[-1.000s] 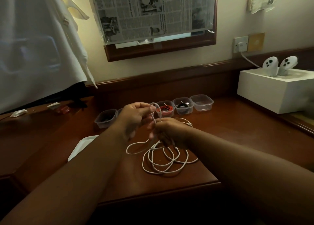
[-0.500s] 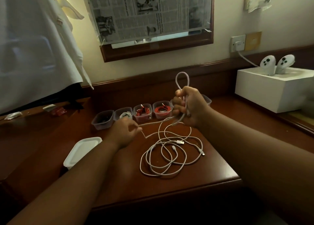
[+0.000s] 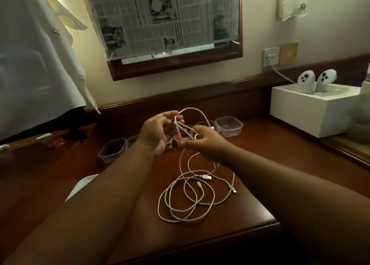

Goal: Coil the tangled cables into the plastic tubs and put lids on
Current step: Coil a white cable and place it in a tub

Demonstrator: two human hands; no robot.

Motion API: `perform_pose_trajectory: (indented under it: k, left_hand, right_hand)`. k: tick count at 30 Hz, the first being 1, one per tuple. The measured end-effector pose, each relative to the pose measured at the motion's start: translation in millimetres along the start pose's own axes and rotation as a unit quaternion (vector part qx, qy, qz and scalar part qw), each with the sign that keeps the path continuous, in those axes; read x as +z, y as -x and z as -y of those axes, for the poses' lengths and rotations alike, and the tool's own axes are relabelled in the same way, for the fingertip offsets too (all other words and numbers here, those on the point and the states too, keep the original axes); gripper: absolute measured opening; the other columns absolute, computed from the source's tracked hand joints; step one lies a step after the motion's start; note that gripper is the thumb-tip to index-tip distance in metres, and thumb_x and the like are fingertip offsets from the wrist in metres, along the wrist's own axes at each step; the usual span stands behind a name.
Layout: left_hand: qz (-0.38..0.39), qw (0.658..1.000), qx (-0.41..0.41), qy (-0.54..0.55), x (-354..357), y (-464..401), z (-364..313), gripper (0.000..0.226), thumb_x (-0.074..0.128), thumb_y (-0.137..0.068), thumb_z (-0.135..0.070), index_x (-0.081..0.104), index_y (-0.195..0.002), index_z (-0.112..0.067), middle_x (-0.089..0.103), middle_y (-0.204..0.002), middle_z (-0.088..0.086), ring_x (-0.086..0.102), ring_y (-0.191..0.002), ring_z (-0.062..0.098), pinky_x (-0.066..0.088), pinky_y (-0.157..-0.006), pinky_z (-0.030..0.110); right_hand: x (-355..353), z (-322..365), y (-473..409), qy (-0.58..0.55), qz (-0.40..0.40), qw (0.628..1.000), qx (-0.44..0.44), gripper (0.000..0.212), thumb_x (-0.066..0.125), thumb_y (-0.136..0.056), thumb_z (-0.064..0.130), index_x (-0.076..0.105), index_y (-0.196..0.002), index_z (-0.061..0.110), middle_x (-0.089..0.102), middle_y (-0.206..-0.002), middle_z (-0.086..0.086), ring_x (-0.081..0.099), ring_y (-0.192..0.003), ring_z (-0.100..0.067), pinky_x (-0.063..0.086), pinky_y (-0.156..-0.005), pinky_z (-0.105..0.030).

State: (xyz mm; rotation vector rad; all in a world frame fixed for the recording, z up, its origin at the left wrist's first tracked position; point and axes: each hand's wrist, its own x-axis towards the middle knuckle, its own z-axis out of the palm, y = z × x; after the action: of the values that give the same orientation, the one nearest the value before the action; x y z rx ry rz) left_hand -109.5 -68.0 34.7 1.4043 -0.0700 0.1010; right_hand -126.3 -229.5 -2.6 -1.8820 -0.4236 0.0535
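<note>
Both hands are raised over the worktop [image 3: 250,210] with a white cable [image 3: 186,196] strung between them. The left hand [image 3: 158,133] has its fingers fairly straight and spread, and a loop of the cable passes over its fingertips [image 3: 174,113]; whether the thumb pinches the strand cannot be told. The right hand [image 3: 206,142], just beside the left, has its fingers curled round the cable, with a small turn of it wrapped over one finger. From the right hand the cable drops straight down to the worktop, where the rest lies below and nearer the person in loose overlapping loops, its plug ends showing among them.

Beyond the hands stands a row of clear plastic tubs [image 3: 230,125], partly hidden by them. The tub at the far right of the right hand looks bare inside; one behind the hands shows something red; a dark-filled one sits to the left of the left hand. Under the left forearm a white lid [image 3: 80,186] lies flat.
</note>
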Motion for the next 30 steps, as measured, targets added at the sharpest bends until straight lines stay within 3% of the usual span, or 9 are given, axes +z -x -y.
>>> perform_pose_trajectory:
  k: [3, 7, 12, 14, 17, 20, 24, 28, 30]
  left_hand:
    - [0.003, 1.000, 0.001, -0.007, 10.6, -3.0, -6.5, 0.017, 0.052, -0.098, -0.006, 0.064, -0.111, -0.009, 0.071, -0.093, 0.008, 0.070, -0.083, 0.015, 0.056, -0.071, 0.026]
    - [-0.009, 0.998, -0.026, -0.058, 23.5, 0.5, -0.2, 0.021, 0.052, -0.097, 0.003, 0.060, -0.114, -0.006, 0.067, -0.087, 0.010, 0.065, -0.073, 0.012, 0.054, -0.056, 0.018]
    - [0.000, 0.995, -0.040, -0.090, 21.5, 8.5, 10.4, 0.023, 0.044, -0.100, -0.001, 0.065, -0.107, -0.007, 0.066, -0.085, 0.009, 0.064, -0.075, 0.016, 0.055, -0.065, 0.029]
    - [0.008, 0.996, -0.033, -0.077, 22.1, 13.9, 11.6, 0.022, 0.044, -0.099, -0.001, 0.065, -0.101, -0.010, 0.066, -0.090, 0.011, 0.065, -0.082, 0.020, 0.057, -0.072, 0.034]
    - [0.020, 0.997, -0.021, -0.069, 25.0, 21.5, 10.7, 0.022, 0.044, -0.100, -0.002, 0.064, -0.100, -0.010, 0.066, -0.098, 0.013, 0.067, -0.091, 0.023, 0.058, -0.069, 0.034]
    - [0.021, 0.999, -0.017, -0.030, 25.3, 25.5, 8.2, 0.021, 0.046, -0.100, -0.006, 0.066, -0.104, -0.012, 0.066, -0.105, 0.013, 0.066, -0.101, 0.025, 0.056, -0.070, 0.033]
    - [0.037, 0.999, 0.010, 0.023, 18.5, 27.6, 14.3, 0.025, 0.047, -0.101, -0.023, 0.066, -0.115, -0.014, 0.066, -0.116, 0.011, 0.063, -0.111, 0.024, 0.053, -0.083, 0.035]
    - [0.065, 0.996, -0.017, 0.064, 14.0, 30.9, 38.5, 0.036, 0.032, -0.102, -0.016, 0.063, -0.121, -0.017, 0.071, -0.115, 0.008, 0.066, -0.108, 0.025, 0.052, -0.089, 0.040]
    - [0.125, 0.991, -0.040, -0.012, 17.2, 33.2, 54.8, 0.041, 0.034, -0.097, -0.007, 0.061, -0.125, -0.019, 0.070, -0.119, 0.007, 0.063, -0.114, 0.026, 0.050, -0.093, 0.042]
  right_hand:
    - [-10.2, -9.2, -4.1, 0.031, -0.072, 0.995, -0.055, 0.033, 0.083, -0.078, 0.027, 0.057, -0.097, 0.017, 0.066, -0.082, -0.001, 0.065, -0.064, -0.004, 0.051, -0.058, -0.020]
    - [-19.1, -26.5, 0.9, 0.108, -0.214, 0.960, -0.147, 0.027, 0.077, -0.084, 0.021, 0.050, -0.087, 0.023, 0.055, -0.074, 0.005, 0.053, -0.058, -0.004, 0.045, -0.053, -0.017]
    - [-38.5, -38.6, 5.9, 0.023, -0.393, 0.909, -0.138, 0.027, 0.071, -0.089, 0.024, 0.044, -0.089, 0.021, 0.049, -0.085, -0.006, 0.050, -0.069, -0.015, 0.044, -0.056, -0.024]
    - [-41.9, -36.5, 9.8, -0.018, -0.362, 0.929, -0.078, 0.026, 0.069, -0.091, 0.030, 0.046, -0.096, 0.020, 0.053, -0.094, -0.010, 0.056, -0.076, -0.016, 0.046, -0.057, -0.022]
    - [-40.1, -29.2, 16.8, -0.095, -0.214, 0.972, 0.005, 0.024, 0.061, -0.096, 0.033, 0.052, -0.107, 0.014, 0.062, -0.091, -0.006, 0.061, -0.067, -0.005, 0.045, -0.051, -0.017]
    - [-35.5, -22.1, 19.6, -0.061, -0.162, 0.985, 0.002, 0.015, 0.055, -0.099, 0.027, 0.058, -0.093, 0.015, 0.059, -0.072, -0.002, 0.054, -0.056, -0.007, 0.041, -0.049, -0.019]
    - [-40.6, 7.3, 25.4, -0.183, -0.215, 0.958, -0.043, 0.024, 0.041, -0.103, 0.013, 0.053, -0.082, 0.013, 0.046, -0.060, 0.001, 0.042, -0.046, -0.007, 0.035, -0.043, -0.020]
    - [-47.0, 34.3, 27.2, -0.282, -0.240, 0.924, -0.091, 0.025, 0.040, -0.098, 0.010, 0.048, -0.075, 0.014, 0.042, -0.053, 0.003, 0.035, -0.043, -0.010, 0.032, -0.042, -0.024]
    - [-44.0, 42.1, 27.6, -0.347, -0.231, 0.903, -0.099, 0.027, 0.040, -0.096, 0.009, 0.043, -0.070, 0.014, 0.039, -0.051, 0.002, 0.031, -0.041, -0.011, 0.031, -0.041, -0.024]
